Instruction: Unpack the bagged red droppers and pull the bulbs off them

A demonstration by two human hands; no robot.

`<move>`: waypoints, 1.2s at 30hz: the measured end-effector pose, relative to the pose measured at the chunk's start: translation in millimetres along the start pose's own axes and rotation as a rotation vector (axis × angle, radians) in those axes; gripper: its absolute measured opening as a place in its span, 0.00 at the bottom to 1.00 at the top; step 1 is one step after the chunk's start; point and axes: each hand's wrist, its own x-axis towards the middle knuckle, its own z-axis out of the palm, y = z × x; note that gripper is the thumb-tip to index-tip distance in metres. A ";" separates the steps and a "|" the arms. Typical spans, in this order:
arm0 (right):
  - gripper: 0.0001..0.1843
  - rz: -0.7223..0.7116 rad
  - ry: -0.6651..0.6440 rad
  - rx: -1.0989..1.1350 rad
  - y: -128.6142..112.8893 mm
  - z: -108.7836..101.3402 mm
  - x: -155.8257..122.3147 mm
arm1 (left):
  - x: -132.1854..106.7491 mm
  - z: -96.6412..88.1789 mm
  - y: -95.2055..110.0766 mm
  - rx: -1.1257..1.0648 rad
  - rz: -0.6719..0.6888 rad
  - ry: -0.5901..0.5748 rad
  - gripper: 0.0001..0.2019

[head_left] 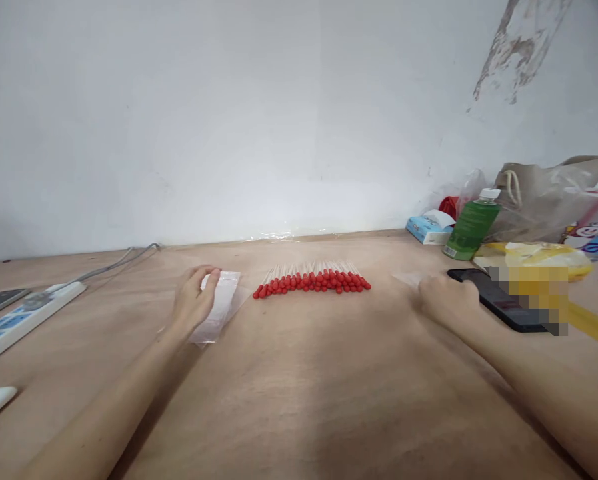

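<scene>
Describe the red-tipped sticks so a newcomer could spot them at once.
Find the brown table below the white wall. Between the left hand and the right hand lies a wide row of thin pale sticks. Their bright red tips, facing the person, set them apart from the clear plastic bag at the left hand.

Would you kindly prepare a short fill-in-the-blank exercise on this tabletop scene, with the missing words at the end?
1. The sticks lying between the left hand and the right hand have tips coloured ____.
2. The green bottle has a ____ cap.
3. The power strip lies nearer to the person's ____ hand than to the other.
4. The tissue pack beside the bottle is ____ and white.

Missing words: red; white; left; blue.
</scene>
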 end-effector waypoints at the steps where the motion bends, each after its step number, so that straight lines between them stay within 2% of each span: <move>1: 0.05 -0.006 -0.041 -0.022 -10.2 -3.1 -5.0 | -5.0 2.2 8.4 -0.020 0.062 -0.002 0.18; 3: 0.03 -0.044 -0.143 -0.027 -35.4 -8.2 -15.2 | -19.1 8.4 27.4 -0.091 0.166 -0.092 0.14; 4: 0.05 -0.122 -0.269 0.075 -49.1 -9.5 -20.0 | -27.7 11.8 37.4 -0.125 0.193 -0.173 0.13; 7: 0.21 -0.208 -0.647 0.719 -84.8 -6.7 -32.0 | -55.3 20.4 64.6 -0.225 0.198 -0.431 0.12; 8: 0.25 -0.264 -0.658 0.899 -92.5 -3.9 -34.9 | -63.5 22.2 71.5 -0.238 0.203 -0.494 0.12; 10: 0.27 -0.413 -0.556 1.012 -100.4 2.1 -39.3 | -76.2 23.9 81.3 -0.255 0.205 -0.600 0.12; 12: 0.24 -0.627 -0.462 0.906 -100.6 6.7 -42.8 | -83.0 23.3 85.9 -0.274 0.186 -0.683 0.13; 14: 0.23 -0.824 -0.422 0.756 -97.8 9.9 -46.1 | -85.2 21.2 86.8 -0.295 0.151 -0.751 0.14; 16: 0.26 -0.935 -0.372 0.654 -96.1 13.4 -49.2 | -85.1 19.2 85.2 -0.306 0.140 -0.834 0.17; 19: 0.28 -0.952 -0.288 0.560 -97.1 20.1 -52.6 | -84.8 19.1 81.0 -0.331 0.134 -0.927 0.23; 21: 0.28 -0.928 -0.246 0.529 -99.4 23.0 -53.5 | -84.9 21.8 78.6 -0.397 0.082 -0.917 0.25; 26: 0.29 -0.881 -0.154 0.433 -110.3 19.9 -49.3 | -81.4 37.7 78.4 -0.733 -0.082 -0.828 0.21; 29: 0.33 -0.899 -0.077 0.440 -121.1 21.4 -43.4 | -76.6 50.0 80.1 -0.856 -0.240 -0.696 0.23; 31: 0.36 -0.935 -0.098 0.452 -127.0 26.1 -39.7 | -73.4 55.1 80.5 -0.912 -0.358 -0.605 0.22; 33: 0.38 -0.934 -0.150 0.455 -129.6 32.2 -37.1 | -71.2 55.6 80.1 -0.944 -0.414 -0.632 0.18; 36: 0.37 -0.862 -0.180 0.459 -127.5 39.7 -35.6 | -70.9 49.3 79.7 -0.896 -0.379 -0.798 0.12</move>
